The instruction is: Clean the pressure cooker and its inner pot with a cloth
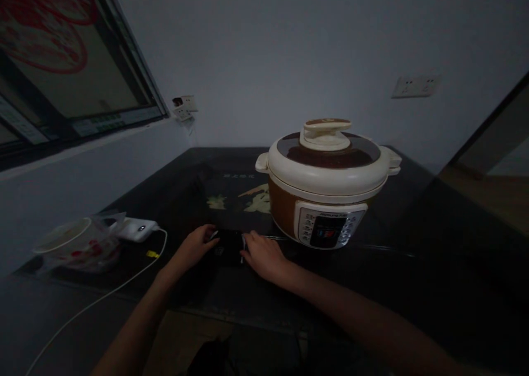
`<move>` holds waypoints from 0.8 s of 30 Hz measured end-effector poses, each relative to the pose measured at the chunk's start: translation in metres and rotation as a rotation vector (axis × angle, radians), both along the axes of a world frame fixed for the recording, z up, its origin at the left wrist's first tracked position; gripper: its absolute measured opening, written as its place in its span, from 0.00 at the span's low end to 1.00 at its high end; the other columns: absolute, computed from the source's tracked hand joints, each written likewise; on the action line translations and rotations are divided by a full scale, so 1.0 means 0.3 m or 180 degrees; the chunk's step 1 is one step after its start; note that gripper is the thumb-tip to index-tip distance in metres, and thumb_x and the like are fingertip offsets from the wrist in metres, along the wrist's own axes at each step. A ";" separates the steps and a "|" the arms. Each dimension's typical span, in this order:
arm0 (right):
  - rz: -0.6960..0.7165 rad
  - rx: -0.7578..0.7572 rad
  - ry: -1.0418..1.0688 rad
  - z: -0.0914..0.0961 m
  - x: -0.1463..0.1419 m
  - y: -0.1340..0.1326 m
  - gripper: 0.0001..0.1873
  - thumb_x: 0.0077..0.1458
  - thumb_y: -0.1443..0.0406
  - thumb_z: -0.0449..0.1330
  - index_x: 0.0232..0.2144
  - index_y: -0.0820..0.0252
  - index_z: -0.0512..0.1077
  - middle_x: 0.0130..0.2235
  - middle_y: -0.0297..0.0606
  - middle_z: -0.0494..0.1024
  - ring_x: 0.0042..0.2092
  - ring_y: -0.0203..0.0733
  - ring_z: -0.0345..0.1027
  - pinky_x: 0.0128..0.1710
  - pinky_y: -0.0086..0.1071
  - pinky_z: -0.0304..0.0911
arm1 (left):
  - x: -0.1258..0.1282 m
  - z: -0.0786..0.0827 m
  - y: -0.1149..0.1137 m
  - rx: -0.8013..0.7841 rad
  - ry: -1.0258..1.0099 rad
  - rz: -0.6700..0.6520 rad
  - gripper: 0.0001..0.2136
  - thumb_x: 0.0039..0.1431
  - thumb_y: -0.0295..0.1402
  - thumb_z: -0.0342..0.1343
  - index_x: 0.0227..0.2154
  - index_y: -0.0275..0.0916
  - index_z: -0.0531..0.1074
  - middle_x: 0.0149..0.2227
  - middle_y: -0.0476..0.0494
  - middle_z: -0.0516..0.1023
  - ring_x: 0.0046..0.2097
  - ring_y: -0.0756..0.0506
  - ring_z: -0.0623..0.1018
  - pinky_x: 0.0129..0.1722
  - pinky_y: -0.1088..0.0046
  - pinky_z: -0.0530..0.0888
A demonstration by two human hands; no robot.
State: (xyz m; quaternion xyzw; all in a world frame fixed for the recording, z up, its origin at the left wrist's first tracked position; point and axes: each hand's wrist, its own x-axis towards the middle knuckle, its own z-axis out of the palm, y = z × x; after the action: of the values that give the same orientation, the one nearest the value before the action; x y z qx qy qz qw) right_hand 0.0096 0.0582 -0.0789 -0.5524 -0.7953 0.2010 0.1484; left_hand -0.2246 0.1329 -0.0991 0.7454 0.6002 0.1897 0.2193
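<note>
A small, flat black object with pale edges at both ends lies low over the dark table; the dim light hides what kind it is. At its left end, my left hand has thumb and fingers closed on the edge. My right hand grips the opposite end with bent fingers. Just beyond my right hand stands a white and brown electric pressure cooker, lid on, its control panel facing me.
On the left are a bowl in a plastic bag and a white charger-like device. Its white cable runs over the table's front edge. Wall sockets and a window are behind the dark table.
</note>
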 end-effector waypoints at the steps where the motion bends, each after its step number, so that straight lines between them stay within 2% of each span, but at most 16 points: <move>1: -0.0096 -0.0007 -0.0042 -0.004 -0.025 0.022 0.18 0.63 0.63 0.56 0.53 0.64 0.67 0.53 0.51 0.73 0.51 0.54 0.72 0.46 0.45 0.68 | 0.005 0.001 -0.002 -0.0076 -0.0069 -0.0022 0.23 0.49 0.44 0.55 0.45 0.34 0.72 0.44 0.33 0.80 0.46 0.37 0.79 0.48 0.60 0.74; 5: -0.0335 -0.0084 -0.0093 -0.020 -0.074 0.078 0.17 0.60 0.62 0.60 0.49 0.65 0.68 0.53 0.54 0.70 0.50 0.56 0.72 0.44 0.45 0.68 | 0.019 -0.005 -0.007 -0.0180 -0.0234 -0.0037 0.22 0.48 0.44 0.55 0.44 0.37 0.73 0.47 0.34 0.80 0.49 0.36 0.79 0.52 0.61 0.72; 8: -0.0298 -0.0174 0.0056 -0.028 -0.065 0.086 0.15 0.57 0.64 0.63 0.46 0.63 0.68 0.53 0.51 0.70 0.53 0.54 0.69 0.46 0.43 0.66 | 0.022 0.001 -0.020 -0.0164 -0.0294 -0.0056 0.19 0.48 0.45 0.56 0.39 0.40 0.74 0.43 0.39 0.82 0.46 0.36 0.79 0.49 0.61 0.73; 11: -0.0195 -0.0330 0.0383 -0.035 -0.022 0.065 0.11 0.55 0.66 0.64 0.41 0.60 0.68 0.50 0.44 0.72 0.53 0.49 0.68 0.48 0.40 0.64 | 0.031 0.033 -0.052 -0.0355 -0.0582 -0.0265 0.19 0.49 0.49 0.56 0.37 0.39 0.73 0.37 0.42 0.80 0.41 0.38 0.79 0.44 0.63 0.74; 15: -0.0146 -0.0668 0.1057 -0.048 0.076 -0.012 0.12 0.54 0.68 0.64 0.38 0.58 0.65 0.39 0.34 0.75 0.43 0.41 0.72 0.42 0.33 0.65 | 0.083 0.098 -0.122 -0.0750 -0.0981 -0.0542 0.18 0.53 0.48 0.57 0.37 0.39 0.72 0.37 0.46 0.78 0.42 0.41 0.77 0.42 0.68 0.73; 18: -0.0187 -0.0963 0.1544 -0.057 0.173 -0.103 0.11 0.54 0.71 0.61 0.37 0.57 0.62 0.32 0.29 0.72 0.35 0.35 0.71 0.32 0.26 0.64 | 0.169 0.127 -0.184 -0.1013 -0.1201 -0.0716 0.15 0.53 0.46 0.59 0.35 0.40 0.72 0.35 0.48 0.76 0.40 0.43 0.76 0.41 0.70 0.72; 20: -0.0278 -0.1129 0.1946 -0.057 0.245 -0.171 0.09 0.55 0.70 0.58 0.37 0.56 0.61 0.30 0.27 0.70 0.31 0.34 0.69 0.28 0.24 0.62 | 0.245 0.128 -0.225 -0.1178 -0.1395 -0.0828 0.13 0.53 0.44 0.59 0.34 0.39 0.72 0.34 0.49 0.76 0.39 0.44 0.76 0.40 0.71 0.71; 22: -0.0476 -0.1208 0.2566 -0.054 0.320 -0.235 0.09 0.53 0.67 0.59 0.36 0.57 0.62 0.30 0.27 0.70 0.31 0.33 0.68 0.29 0.25 0.61 | 0.328 0.118 -0.262 -0.1371 -0.1592 -0.0980 0.13 0.54 0.44 0.58 0.33 0.39 0.70 0.33 0.49 0.75 0.38 0.45 0.75 0.39 0.72 0.71; 24: -0.0713 -0.1187 0.2855 -0.050 0.391 -0.291 0.10 0.52 0.63 0.60 0.36 0.57 0.64 0.30 0.28 0.71 0.33 0.35 0.68 0.32 0.26 0.62 | 0.410 0.101 -0.293 -0.1426 -0.1647 -0.1111 0.12 0.55 0.43 0.57 0.33 0.39 0.70 0.32 0.49 0.74 0.37 0.46 0.75 0.38 0.72 0.70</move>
State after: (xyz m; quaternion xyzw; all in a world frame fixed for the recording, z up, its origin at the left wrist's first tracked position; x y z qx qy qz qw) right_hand 0.1269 -0.0291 -0.0941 -0.5107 -0.5394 0.5404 0.3952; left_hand -0.1014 0.0450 -0.0687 0.6975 0.4156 0.1955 0.5500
